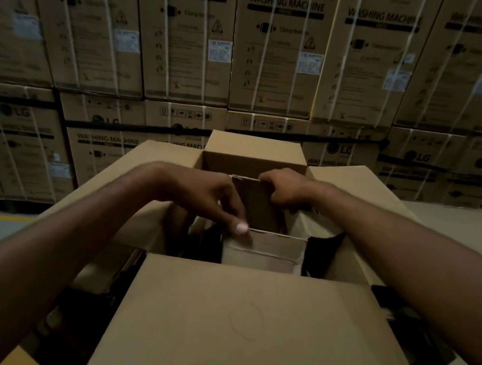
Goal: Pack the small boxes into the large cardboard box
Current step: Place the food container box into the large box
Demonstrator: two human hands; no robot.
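Behind the large cardboard box (pixel 242 324) a wall of washing machine cartons (pixel 277 46) is stacked. The large cardboard box stands open, with its four flaps turned outward. Inside it, near its far wall, a small box (pixel 257 203) stands upright. Both forearms reach over the near flap into the opening. The left hand (pixel 200 191) has its fingers bent down, gripping the small box on its left side, and the thumb tip touches a paler cardboard panel (pixel 266 251) just nearer. The right hand (pixel 283 186) curls its fingers over the small box's top right corner
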